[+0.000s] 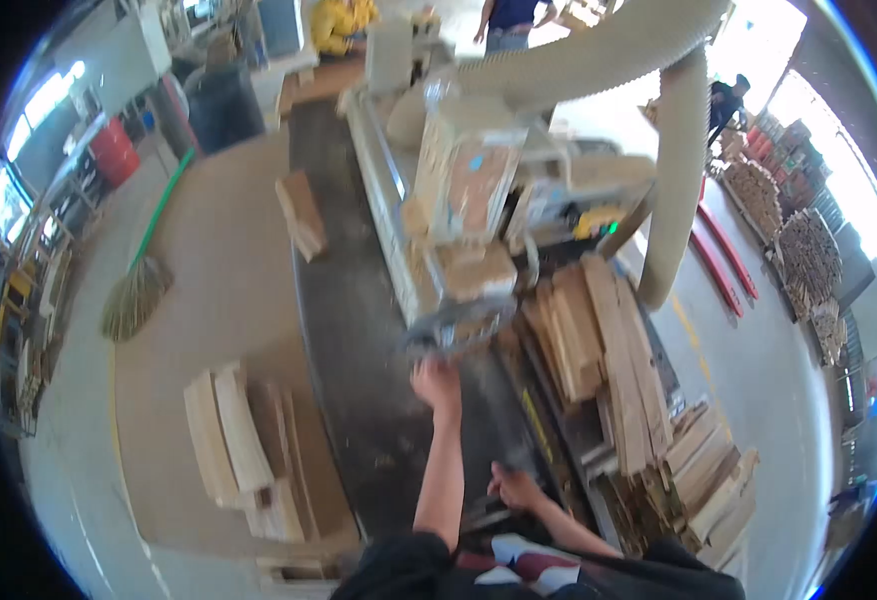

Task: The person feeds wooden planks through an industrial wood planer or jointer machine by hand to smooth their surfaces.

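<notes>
My left hand (436, 382) reaches forward over the dark machine table (359, 300), its fingers curled just in front of the round, plastic-wrapped front part (464, 325) of a woodworking machine. Motion smears the fingertips, so whether they pinch anything is hidden. Lower and to the right, my right hand (517, 488) is closed near the right side of the table. What lies inside its fingers, if anything, does not show. Beside that hand, a pile of wooden boards (614, 370) rests to the right of the table.
A thick ribbed hose (679, 180) arches over the machine (469, 170). One short board (302, 215) lies at the table's left edge. More boards (229, 440) are stacked on the left. A broom (139, 290) lies on the floor. People, one in a yellow top (337, 25), are at the back.
</notes>
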`<state>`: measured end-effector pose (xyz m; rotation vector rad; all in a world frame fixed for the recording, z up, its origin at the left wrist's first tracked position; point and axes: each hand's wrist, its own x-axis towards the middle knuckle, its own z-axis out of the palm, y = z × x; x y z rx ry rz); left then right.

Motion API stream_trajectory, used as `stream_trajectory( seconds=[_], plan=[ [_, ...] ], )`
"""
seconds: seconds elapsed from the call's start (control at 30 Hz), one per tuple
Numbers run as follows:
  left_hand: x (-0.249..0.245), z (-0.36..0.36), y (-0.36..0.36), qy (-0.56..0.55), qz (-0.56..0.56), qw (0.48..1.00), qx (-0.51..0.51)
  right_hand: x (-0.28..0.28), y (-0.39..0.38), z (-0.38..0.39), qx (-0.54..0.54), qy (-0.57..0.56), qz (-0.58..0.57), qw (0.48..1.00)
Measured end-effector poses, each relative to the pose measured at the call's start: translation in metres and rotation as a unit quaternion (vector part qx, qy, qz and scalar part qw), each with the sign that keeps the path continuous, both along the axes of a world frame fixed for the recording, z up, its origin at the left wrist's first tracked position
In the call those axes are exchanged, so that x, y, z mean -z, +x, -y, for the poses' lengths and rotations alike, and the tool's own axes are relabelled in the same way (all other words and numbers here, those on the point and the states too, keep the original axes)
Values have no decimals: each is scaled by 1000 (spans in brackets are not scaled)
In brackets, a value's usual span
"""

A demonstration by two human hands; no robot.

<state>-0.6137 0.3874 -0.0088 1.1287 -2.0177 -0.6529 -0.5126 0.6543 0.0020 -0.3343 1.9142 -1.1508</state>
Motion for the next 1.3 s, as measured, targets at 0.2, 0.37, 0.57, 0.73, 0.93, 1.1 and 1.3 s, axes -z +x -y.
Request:
stream_trajectory(
  seconds=[0.2,0.37,0.57,0.73,0.93,1.1,1.3],
  plan=[
    [-17,11,29,28,5,1000,13,-39,11,-2,26,48,105,993],
    [-1,86,79,-40,-148,987,-47,-26,4,5,53,87,117,988],
    [-36,263,-9,-86,-141,978,-131,-41,1,15,60,141,116,981],
    [-54,389,-113,-70,-29,991,-110,-47,-7,25,81,155,156,972],
    [-24,377,-95,-127,101,985,-63,-49,-15,29,98,191,191,958],
    [-22,274,11,-159,66,984,38,-38,-7,20,98,145,177,969],
    [-66,86,163,-71,121,975,172,-40,-5,21,94,136,121,979]
  ],
)
